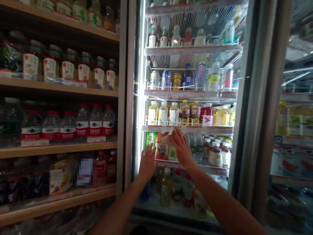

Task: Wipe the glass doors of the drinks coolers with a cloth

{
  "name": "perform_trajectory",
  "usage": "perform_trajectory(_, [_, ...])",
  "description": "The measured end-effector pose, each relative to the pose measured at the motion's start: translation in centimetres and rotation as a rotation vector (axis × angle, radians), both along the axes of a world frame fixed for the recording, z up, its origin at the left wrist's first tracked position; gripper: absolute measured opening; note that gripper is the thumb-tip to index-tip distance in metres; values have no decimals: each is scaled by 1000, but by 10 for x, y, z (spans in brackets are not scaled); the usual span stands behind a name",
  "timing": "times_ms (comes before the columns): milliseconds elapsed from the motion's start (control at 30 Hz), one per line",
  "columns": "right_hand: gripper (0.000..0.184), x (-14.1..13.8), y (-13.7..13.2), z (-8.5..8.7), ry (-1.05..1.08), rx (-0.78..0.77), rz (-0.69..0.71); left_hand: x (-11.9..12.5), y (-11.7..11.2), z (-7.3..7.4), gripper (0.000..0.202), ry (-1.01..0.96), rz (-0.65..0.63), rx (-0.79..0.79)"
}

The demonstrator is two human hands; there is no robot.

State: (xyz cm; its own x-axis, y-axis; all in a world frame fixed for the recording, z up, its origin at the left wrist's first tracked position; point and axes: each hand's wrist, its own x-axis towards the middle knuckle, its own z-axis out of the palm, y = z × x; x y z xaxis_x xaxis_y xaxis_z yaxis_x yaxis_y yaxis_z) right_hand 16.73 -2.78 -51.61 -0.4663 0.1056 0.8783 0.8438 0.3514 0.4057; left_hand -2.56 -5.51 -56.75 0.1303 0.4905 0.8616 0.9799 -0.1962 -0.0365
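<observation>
My right hand (182,148) reaches into the lit fridge with its fingers bent over a pale, crumpled cloth (164,139). The cloth lies against the front of a shelf edge (205,130) and over the tops of the packs below it. My left hand (148,162) is raised with its fingers apart and holds nothing. Just beyond its fingertips stands a green can (150,139). Between my hands are a red-and-white drink pack (161,150) and a light green one (172,154), partly hidden by the cloth and my right hand.
Bottled drinks (174,113) line the shelf above, and dark-red bottles with white caps (215,154) stand to the right. More bottles (166,187) fill the fridge bottom. A metal door frame (262,107) borders the right side; wooden shelves (58,148) with bottles run along the left.
</observation>
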Motion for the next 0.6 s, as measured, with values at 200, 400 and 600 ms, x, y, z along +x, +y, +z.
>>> perform_trajectory(200, [53, -5, -5, -31, -343, -51, 111, -4, -11, -1, 59, -19, 5, -120])
perform_trajectory(400, [54, -24, 1, 7, 15, -79, 91, -5, -9, -5, 62, -74, -48, -136])
perform_trajectory(600, [52, -22, -4, -42, -338, -93, 176, -6, -5, -11, 62, -141, -146, -91])
